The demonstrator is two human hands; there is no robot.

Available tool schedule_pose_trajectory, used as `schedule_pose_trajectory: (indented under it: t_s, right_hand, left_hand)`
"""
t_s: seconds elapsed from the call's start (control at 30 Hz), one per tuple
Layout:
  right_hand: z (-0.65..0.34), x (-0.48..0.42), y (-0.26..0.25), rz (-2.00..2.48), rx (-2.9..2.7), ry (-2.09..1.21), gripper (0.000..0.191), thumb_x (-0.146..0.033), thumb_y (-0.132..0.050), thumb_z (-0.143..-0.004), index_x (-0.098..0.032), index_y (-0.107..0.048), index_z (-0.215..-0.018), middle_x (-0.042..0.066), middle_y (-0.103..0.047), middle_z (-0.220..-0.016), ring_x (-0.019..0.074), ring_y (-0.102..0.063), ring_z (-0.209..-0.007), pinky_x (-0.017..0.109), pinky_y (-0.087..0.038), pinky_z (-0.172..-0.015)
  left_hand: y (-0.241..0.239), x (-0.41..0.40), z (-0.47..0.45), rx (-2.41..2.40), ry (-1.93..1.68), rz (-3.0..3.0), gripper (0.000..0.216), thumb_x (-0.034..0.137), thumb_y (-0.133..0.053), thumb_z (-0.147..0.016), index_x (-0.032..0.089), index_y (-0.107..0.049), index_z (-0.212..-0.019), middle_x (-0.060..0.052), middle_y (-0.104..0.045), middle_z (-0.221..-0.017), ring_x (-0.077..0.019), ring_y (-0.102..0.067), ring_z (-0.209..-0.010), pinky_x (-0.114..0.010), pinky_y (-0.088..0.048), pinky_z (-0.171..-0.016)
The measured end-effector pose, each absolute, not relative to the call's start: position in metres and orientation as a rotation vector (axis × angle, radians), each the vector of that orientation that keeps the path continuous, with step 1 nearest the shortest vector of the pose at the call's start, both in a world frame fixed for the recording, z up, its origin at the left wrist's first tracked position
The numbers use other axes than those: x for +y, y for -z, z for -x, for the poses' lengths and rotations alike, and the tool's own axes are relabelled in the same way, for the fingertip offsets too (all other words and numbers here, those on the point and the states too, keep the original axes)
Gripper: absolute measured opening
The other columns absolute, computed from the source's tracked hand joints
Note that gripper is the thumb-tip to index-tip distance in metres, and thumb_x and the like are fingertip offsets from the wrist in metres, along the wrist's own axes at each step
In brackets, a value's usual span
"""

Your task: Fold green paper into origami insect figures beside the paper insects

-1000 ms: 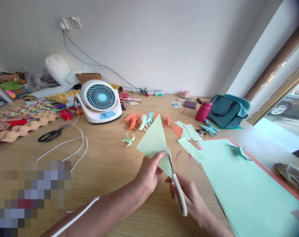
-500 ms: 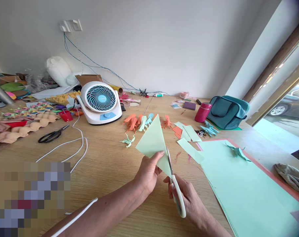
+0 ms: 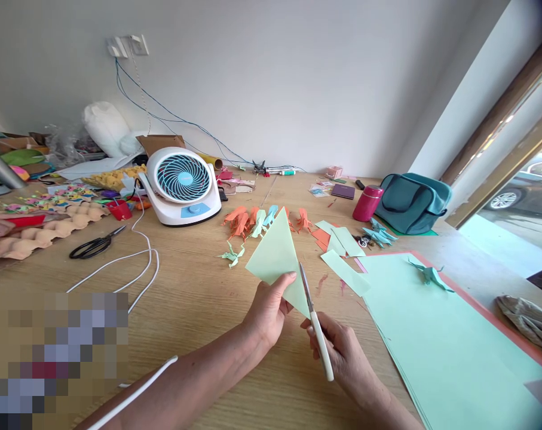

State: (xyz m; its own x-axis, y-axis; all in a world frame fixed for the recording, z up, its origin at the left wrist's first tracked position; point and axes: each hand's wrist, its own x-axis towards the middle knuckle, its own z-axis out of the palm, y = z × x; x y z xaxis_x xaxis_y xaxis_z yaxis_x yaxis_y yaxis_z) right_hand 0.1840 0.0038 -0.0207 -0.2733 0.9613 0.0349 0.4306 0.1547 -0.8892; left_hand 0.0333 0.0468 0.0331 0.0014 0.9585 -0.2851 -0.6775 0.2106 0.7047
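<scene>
A pale green folded paper triangle [image 3: 277, 251] is pinched in my left hand [image 3: 271, 310], thumb on top and fingers beneath. My right hand [image 3: 337, 343] is closed round the white handles of a pair of scissors [image 3: 313, 313]. Their blades lie along the triangle's right edge, pointing away from me. Beyond the triangle stand several folded paper figures: orange ones [image 3: 238, 222], a pale green one [image 3: 259, 223] and a light green one [image 3: 231, 255] lying nearer.
Large green sheets [image 3: 436, 340] cover the right side, with a folded figure [image 3: 432, 275] on top. Cut strips [image 3: 346, 272] lie beside them. Left are a fan [image 3: 183, 185], black scissors [image 3: 95, 245] and a white cable [image 3: 147, 239]. A pink flask [image 3: 368, 203] and teal bag [image 3: 414, 203] stand behind.
The scissors have turned in my right hand, their handles now seen more edge-on, and the blades have shifted slightly left along the paper's edge. My left hand has barely moved.
</scene>
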Motion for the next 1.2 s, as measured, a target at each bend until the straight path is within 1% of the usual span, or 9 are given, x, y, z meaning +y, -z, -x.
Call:
schedule_pose_trajectory:
  t_s: [0.1, 0.23, 0.3, 0.43, 0.63, 0.77, 0.83, 0.97, 1.2]
  right_hand:
    - [-0.199, 0.015, 0.022, 1.493, -1.928, -0.749, 0.033, -0.043, -0.045, -0.095, -0.02, -0.049, -0.071, -0.004, -0.045, -0.06, 0.0115, -0.04, -0.055, 0.025, -0.03, -0.052]
    - [-0.232, 0.036, 0.027, 1.665, -2.118, -0.2, 0.027, -0.041, -0.044, -0.095, -0.021, -0.059, -0.085, 0.003, -0.062, -0.079, 0.0171, -0.057, -0.069, 0.028, -0.039, -0.065]
    - [-0.248, 0.045, 0.03, 1.814, -2.139, -0.037, 0.028, -0.041, -0.043, -0.096, -0.022, -0.063, -0.1, 0.006, -0.066, -0.089, 0.0198, -0.062, -0.077, 0.031, -0.041, -0.071]
    - [-0.266, 0.053, 0.034, 2.061, -2.158, 0.088, 0.031, -0.04, -0.044, -0.096, -0.022, -0.067, -0.105, 0.007, -0.066, -0.093, 0.0228, -0.065, -0.084, 0.035, -0.042, -0.075]
    - [-0.255, 0.048, 0.022, 1.829, -1.922, -0.1, 0.037, -0.046, -0.046, -0.093, -0.023, -0.07, -0.109, 0.012, -0.065, -0.105, 0.0285, -0.062, -0.097, 0.041, -0.046, -0.083]
    - [-0.22, 0.042, 0.007, 1.363, -1.653, -0.927, 0.046, -0.057, -0.047, -0.093, -0.023, -0.066, -0.117, 0.008, -0.069, -0.108, 0.0239, -0.064, -0.097, 0.034, -0.051, -0.082]
    - [-0.207, 0.043, 0.004, 1.246, -1.56, -1.155, 0.043, -0.057, -0.06, -0.087, -0.019, -0.071, -0.102, 0.007, -0.072, -0.092, 0.0224, -0.064, -0.086, 0.032, -0.051, -0.076]
    - [-0.206, 0.074, -0.005, 1.199, -1.119, -1.162, 0.037, -0.048, -0.083, -0.066, -0.015, -0.068, -0.071, 0.001, -0.063, -0.06, 0.0145, -0.056, -0.055, 0.026, -0.045, -0.051]
    - [-0.23, 0.186, -0.061, 1.057, -0.798, -0.948, 0.035, -0.044, -0.077, -0.071, -0.022, -0.05, -0.074, -0.006, -0.053, -0.058, 0.0097, -0.051, -0.048, 0.023, -0.046, -0.044]
  left_hand:
    - [-0.029, 0.05, -0.033, 0.837, -1.354, -0.37, 0.03, 0.018, -0.082, -0.064, 0.015, -0.068, -0.09, -0.004, -0.071, -0.093, -0.0133, -0.065, -0.078, -0.021, -0.055, -0.062]
    - [-0.02, 0.049, -0.031, 0.854, -1.305, -0.323, 0.029, 0.014, -0.081, -0.065, 0.016, -0.065, -0.089, -0.003, -0.071, -0.089, -0.0129, -0.064, -0.073, -0.022, -0.055, -0.059]
    - [-0.015, 0.048, -0.029, 0.884, -1.287, -0.302, 0.027, 0.013, -0.08, -0.066, 0.016, -0.064, -0.088, -0.003, -0.07, -0.088, -0.0134, -0.064, -0.073, -0.023, -0.055, -0.059]
    - [-0.004, 0.045, -0.025, 0.912, -1.244, -0.333, 0.028, 0.015, -0.08, -0.067, 0.016, -0.064, -0.09, -0.005, -0.07, -0.09, -0.0151, -0.065, -0.077, -0.024, -0.055, -0.061]
    - [0.01, 0.038, -0.034, 0.933, -1.129, -0.447, 0.041, 0.023, -0.08, -0.066, 0.015, -0.066, -0.103, -0.01, -0.072, -0.103, -0.0205, -0.066, -0.088, -0.03, -0.054, -0.071]
    - [0.017, 0.032, -0.047, 0.888, -1.073, -0.656, 0.039, 0.023, -0.079, -0.065, 0.012, -0.069, -0.101, -0.011, -0.073, -0.099, -0.0213, -0.066, -0.089, -0.03, -0.051, -0.077]
    - [0.018, 0.03, -0.052, 0.907, -1.056, -0.705, 0.034, 0.022, -0.08, -0.065, 0.012, -0.07, -0.096, -0.009, -0.073, -0.092, -0.0187, -0.064, -0.083, -0.029, -0.05, -0.075]
    - [0.02, 0.018, -0.066, 0.862, -0.945, -0.614, 0.03, 0.025, -0.082, -0.06, 0.015, -0.065, -0.083, -0.003, -0.067, -0.079, -0.015, -0.06, -0.071, -0.028, -0.049, -0.065]
    - [0.035, -0.042, -0.142, 0.39, -0.364, -0.568, 0.029, 0.02, -0.078, -0.05, 0.017, -0.073, -0.078, -0.01, -0.068, -0.087, -0.0216, -0.067, -0.08, -0.046, -0.05, -0.087]
